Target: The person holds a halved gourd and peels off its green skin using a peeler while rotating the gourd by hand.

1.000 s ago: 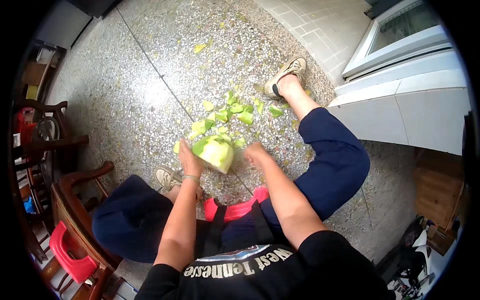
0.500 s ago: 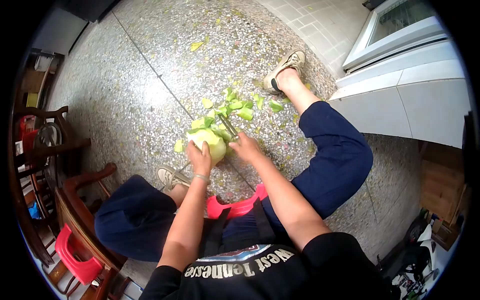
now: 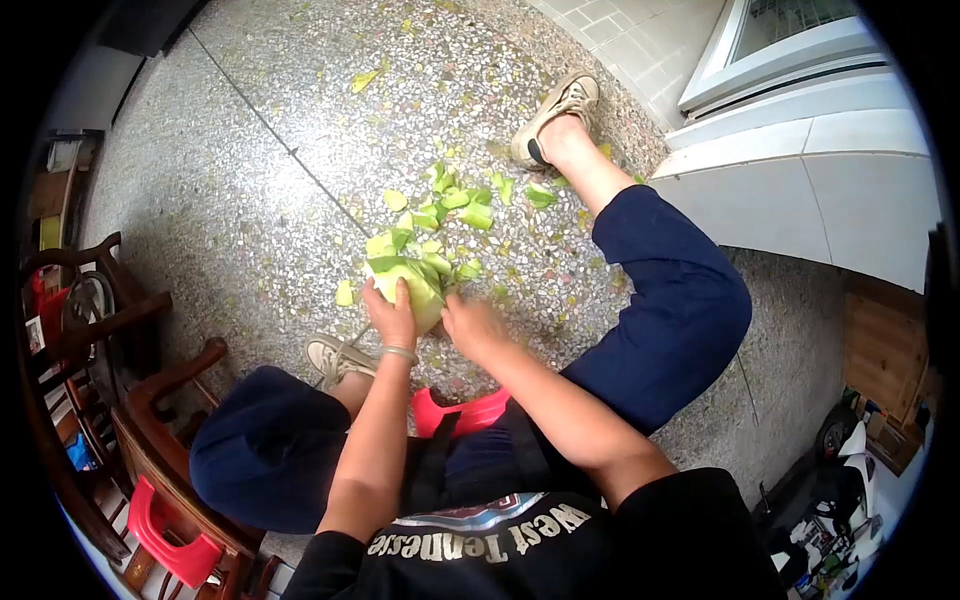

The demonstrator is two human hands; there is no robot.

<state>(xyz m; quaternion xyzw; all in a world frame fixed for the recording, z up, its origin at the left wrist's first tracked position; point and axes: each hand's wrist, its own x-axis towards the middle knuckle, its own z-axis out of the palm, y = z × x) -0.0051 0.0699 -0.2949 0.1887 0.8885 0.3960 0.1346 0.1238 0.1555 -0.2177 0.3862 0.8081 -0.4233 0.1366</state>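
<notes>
A large, round, pale-green fruit or vegetable, partly peeled, is held low over the floor between my knees. Its exact kind is not clear. My left hand grips its near left side, thumb on top. On the right, my right hand is closed, blurred by motion, around the handle of a knife. The blade lies against the fruit's upper right side and is hard to make out. Just beyond are several green peelings with pale undersides, scattered on the floor.
Speckled stone floor spreads ahead. My shoes stand at either side. Wooden chairs and a red plastic stool are at left. A tiled ledge under a window frame runs along the right, with a white scooter below.
My right hand has moved slightly left and down, closer to the fruit. The knife, earlier pointing away over the peelings, now lies against the fruit. The view has shifted slightly.
</notes>
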